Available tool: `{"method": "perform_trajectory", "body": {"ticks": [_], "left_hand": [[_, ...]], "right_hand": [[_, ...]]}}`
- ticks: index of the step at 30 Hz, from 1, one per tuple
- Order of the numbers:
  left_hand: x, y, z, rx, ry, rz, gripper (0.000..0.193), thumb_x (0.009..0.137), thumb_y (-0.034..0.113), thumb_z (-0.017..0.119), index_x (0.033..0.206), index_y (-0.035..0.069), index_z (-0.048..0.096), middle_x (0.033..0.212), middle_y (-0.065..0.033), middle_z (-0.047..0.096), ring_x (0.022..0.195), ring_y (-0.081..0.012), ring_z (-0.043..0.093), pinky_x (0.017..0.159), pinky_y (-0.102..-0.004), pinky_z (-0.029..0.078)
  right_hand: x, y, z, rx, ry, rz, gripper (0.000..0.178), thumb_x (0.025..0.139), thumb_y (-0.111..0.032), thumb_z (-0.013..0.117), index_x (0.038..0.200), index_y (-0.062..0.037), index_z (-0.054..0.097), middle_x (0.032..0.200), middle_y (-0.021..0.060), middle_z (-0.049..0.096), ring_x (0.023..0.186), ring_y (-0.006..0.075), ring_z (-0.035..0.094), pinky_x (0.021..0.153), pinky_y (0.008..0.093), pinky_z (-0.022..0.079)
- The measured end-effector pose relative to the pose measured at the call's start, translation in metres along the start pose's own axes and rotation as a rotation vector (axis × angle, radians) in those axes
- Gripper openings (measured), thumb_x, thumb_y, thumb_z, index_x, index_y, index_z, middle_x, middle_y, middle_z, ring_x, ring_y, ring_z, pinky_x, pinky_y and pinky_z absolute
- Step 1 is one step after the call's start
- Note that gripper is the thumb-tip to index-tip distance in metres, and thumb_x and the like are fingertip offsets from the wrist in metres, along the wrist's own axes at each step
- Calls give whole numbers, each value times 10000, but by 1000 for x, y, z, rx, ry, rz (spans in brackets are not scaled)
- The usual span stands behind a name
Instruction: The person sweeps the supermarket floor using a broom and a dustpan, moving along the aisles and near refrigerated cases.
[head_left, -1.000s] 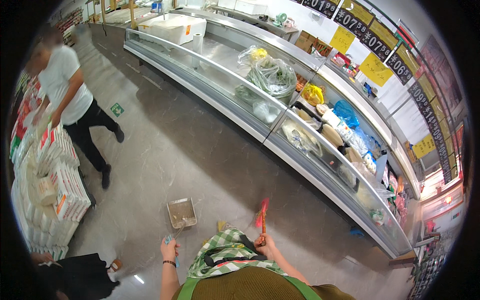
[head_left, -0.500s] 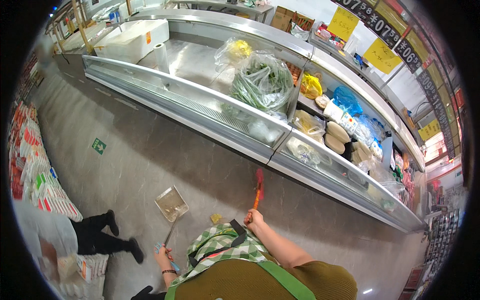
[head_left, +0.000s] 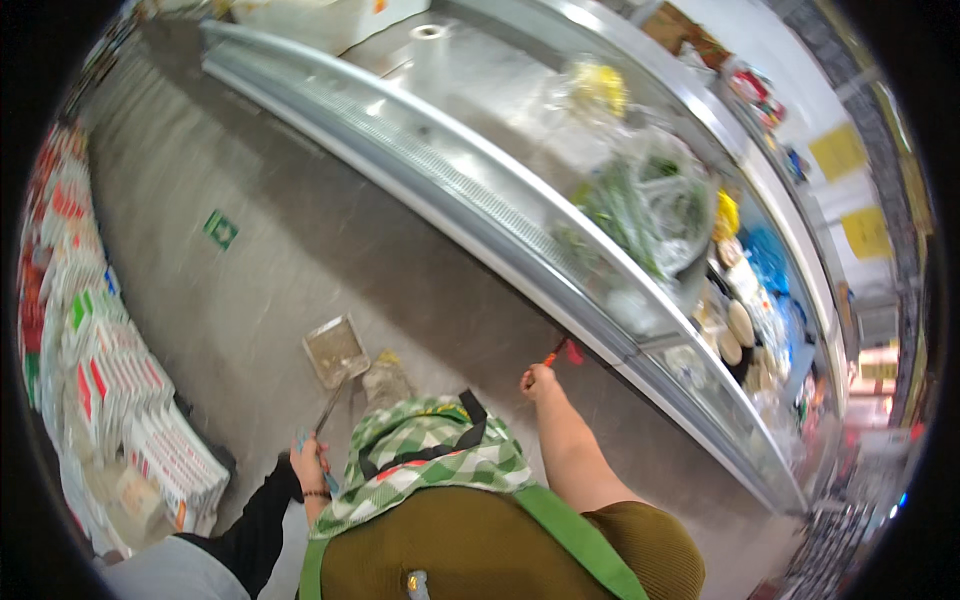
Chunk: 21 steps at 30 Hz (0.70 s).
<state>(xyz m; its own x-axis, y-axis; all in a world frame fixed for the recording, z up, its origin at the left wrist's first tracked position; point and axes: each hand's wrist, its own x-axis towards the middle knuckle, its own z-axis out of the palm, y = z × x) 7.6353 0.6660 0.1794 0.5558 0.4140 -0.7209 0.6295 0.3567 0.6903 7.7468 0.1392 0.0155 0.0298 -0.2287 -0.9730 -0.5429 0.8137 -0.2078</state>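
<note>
My left hand (head_left: 309, 462) is closed around the handle of a long-handled dustpan (head_left: 337, 350). The pan rests on the floor ahead of me, with greyish dirt visible inside. My right hand (head_left: 537, 380) grips the orange stick of a broom (head_left: 555, 355). Its pinkish-red head lies at the foot of the display case, partly hidden and blurred. Between the two tools, a beige and yellow shape (head_left: 388, 380) shows just past my green checked apron (head_left: 430, 440); I cannot make out what it is.
A long glass-fronted display case (head_left: 480, 190) runs diagonally on the right, holding bagged greens (head_left: 650, 200). Stacked packages (head_left: 130, 380) line the left. Another person's black-trousered leg (head_left: 255, 520) is close to my left arm. A green floor sign (head_left: 221, 229) lies farther off.
The view has turned, and the display case looks nearer. My right hand has carried the broom right, to the case's base. The other person has moved from the left to beside my left arm.
</note>
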Motion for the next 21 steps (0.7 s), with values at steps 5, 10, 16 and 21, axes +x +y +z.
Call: {"method": "perform_trajectory", "body": {"ticks": [5, 10, 16, 21], "left_hand": [[41, 103, 20, 115, 103, 62, 247, 802, 162, 528, 1020, 46, 524, 669, -104, 592, 357, -92, 389, 342, -237, 332], [89, 163, 23, 159, 81, 47, 232, 799, 140, 525, 1009, 42, 530, 678, -100, 597, 366, -75, 403, 340, -223, 311], [152, 226, 28, 45, 70, 33, 239, 796, 103, 498, 1024, 34, 518, 695, -110, 611, 354, -71, 404, 332, -224, 334], [194, 296, 31, 87, 83, 33, 235, 790, 106, 494, 1011, 33, 526, 686, -94, 598, 371, -70, 394, 347, -216, 313]], "right_hand": [[-16, -19, 95, 195, -9, 109, 155, 909, -184, 445, 770, -116, 426, 534, -4, 412, 459, 114, 430, 444, 233, 405], [-5, -23, 192, 311, -114, 70, 296, 933, -190, 430, 656, -96, 388, 508, 0, 409, 433, 112, 411, 425, 229, 389], [26, 5, 316, 15, -20, 81, 221, 886, -75, 385, 667, -82, 410, 550, 24, 436, 447, 119, 400, 429, 238, 395], [-29, 63, 435, -182, -69, 112, 140, 866, -40, 366, 732, -43, 409, 593, 56, 415, 464, 145, 378, 436, 279, 376]]}}
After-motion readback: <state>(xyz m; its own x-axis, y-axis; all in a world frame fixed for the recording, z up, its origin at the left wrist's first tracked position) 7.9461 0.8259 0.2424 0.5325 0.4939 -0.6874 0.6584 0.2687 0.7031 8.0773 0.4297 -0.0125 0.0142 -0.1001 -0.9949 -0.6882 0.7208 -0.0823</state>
